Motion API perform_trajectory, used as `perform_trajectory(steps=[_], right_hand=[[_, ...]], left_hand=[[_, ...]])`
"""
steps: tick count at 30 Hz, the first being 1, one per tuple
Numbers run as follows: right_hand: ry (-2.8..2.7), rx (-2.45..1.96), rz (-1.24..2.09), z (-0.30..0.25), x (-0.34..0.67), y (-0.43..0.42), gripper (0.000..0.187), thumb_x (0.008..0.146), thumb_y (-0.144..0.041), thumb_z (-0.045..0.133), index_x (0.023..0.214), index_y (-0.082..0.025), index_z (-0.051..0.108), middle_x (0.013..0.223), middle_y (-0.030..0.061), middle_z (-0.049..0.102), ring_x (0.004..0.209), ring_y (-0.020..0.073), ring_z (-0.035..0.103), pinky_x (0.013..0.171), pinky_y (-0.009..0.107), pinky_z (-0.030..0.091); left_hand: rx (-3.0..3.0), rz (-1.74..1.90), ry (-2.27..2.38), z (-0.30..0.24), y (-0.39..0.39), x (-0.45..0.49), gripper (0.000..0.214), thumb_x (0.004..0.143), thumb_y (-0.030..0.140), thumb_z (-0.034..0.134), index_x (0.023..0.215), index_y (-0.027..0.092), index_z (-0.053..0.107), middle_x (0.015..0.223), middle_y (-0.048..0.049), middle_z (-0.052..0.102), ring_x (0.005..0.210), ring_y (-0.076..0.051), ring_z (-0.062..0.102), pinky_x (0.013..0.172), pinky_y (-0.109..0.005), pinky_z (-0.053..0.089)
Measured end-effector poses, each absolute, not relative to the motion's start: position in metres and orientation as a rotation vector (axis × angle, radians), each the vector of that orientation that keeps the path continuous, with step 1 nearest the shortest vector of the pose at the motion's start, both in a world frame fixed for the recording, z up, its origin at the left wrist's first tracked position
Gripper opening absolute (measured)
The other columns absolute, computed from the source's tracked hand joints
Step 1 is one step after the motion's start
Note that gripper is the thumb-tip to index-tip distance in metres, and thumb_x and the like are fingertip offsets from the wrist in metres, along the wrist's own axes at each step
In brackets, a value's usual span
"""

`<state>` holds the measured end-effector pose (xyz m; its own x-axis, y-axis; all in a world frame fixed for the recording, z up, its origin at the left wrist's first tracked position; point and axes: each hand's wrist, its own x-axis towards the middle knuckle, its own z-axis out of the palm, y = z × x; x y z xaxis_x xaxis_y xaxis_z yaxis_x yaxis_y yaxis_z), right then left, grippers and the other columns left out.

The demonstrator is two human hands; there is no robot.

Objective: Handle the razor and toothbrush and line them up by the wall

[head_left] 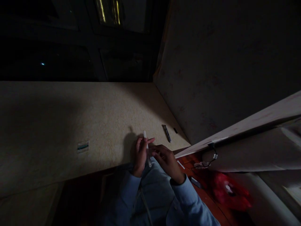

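1. Dim room, pale speckled board [70,119] ahead of you.
2. Your left hand [140,156] grips a thin white stick [145,135] at the board's near edge.
3. Your right hand [166,159] pinches it too, dark tool [166,132] lying nearby.

The middle of the slim white stick [145,135] is covered by the fingers [150,140] of the left hand [140,156] closed about it. Whether it is also gripped by the right hand [167,160] cannot be told, and the blue sleeves [188,196] are cut off by the bottom edge. The small dark tool [166,133] and the dark bit [175,130] near it on the table [70,119] are too small to be identified. The print on the green-striped label [83,146] cannot be read, the red thing [229,191] is blurred, and the space behind the table is lost in darkness.
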<state>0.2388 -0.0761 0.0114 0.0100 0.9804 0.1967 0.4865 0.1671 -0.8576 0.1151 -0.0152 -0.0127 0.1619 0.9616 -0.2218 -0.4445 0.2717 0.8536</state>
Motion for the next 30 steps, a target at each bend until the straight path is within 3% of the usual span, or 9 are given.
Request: perform_trajectory(steps=[5, 12, 20, 26, 30], right_hand=[[-1.473, -1.419, 0.84, 0.006, 0.237, -0.076, 0.033, 0.099, -0.042, 0.052, 0.115, -0.024, 0.074, 0.103, 0.0091, 0.074, 0.093, 0.0229, 0.069, 0.082, 0.034, 0.054], [-1.358, -1.388, 1.034, 0.003, 0.248, -0.075, 0.034, 0.092, -0.046, 0.061, 0.113, -0.024, 0.075, 0.103, 0.0066, 0.075, 0.094, 0.0228, 0.069, 0.086, 0.035, 0.053], [-1.307, -1.318, 1.139, 0.01, 0.245, -0.069, 0.032, 0.087, -0.048, 0.067, 0.1, -0.021, 0.078, 0.089, 0.0035, 0.071, 0.08, 0.0177, 0.064, 0.074, 0.029, 0.052], [-1.33, -1.444, 0.992, 0.013, 0.258, -0.068, 0.032, 0.085, -0.049, 0.069, 0.094, -0.019, 0.078, 0.083, 0.0046, 0.07, 0.074, 0.0183, 0.064, 0.065, 0.028, 0.051], [-1.379, -1.647, 0.639, 0.013, 0.293, -0.06, 0.036, 0.086, -0.049, 0.065, 0.096, -0.017, 0.077, 0.086, 0.0089, 0.073, 0.073, 0.0206, 0.066, 0.064, 0.029, 0.051]], left_hand=[[0.697, 1.171, 0.825, 0.0, -0.026, 0.135, 0.034, 0.084, 0.052, 0.067, 0.089, 0.021, 0.054, 0.104, -0.0127, 0.078, 0.083, -0.018, 0.065, 0.073, -0.028, 0.049], [0.515, 1.16, 0.663, 0.004, -0.021, 0.138, 0.031, 0.079, 0.044, 0.073, 0.083, 0.02, 0.056, 0.101, -0.0082, 0.076, 0.082, -0.015, 0.065, 0.081, -0.028, 0.049], [0.375, 1.071, 0.555, -0.008, -0.014, 0.134, 0.028, 0.07, 0.038, 0.083, 0.083, 0.019, 0.067, 0.094, -0.0055, 0.072, 0.094, -0.019, 0.067, 0.079, -0.028, 0.052], [0.499, 1.045, 0.63, -0.011, -0.008, 0.12, 0.036, 0.076, 0.044, 0.078, 0.097, 0.016, 0.071, 0.1, -0.01, 0.073, 0.09, -0.02, 0.068, 0.072, -0.028, 0.053], [0.601, 1.094, 0.737, -0.018, -0.002, 0.108, 0.04, 0.069, 0.042, 0.084, 0.094, 0.013, 0.072, 0.092, -0.0097, 0.073, 0.08, -0.017, 0.067, 0.068, -0.026, 0.051]])
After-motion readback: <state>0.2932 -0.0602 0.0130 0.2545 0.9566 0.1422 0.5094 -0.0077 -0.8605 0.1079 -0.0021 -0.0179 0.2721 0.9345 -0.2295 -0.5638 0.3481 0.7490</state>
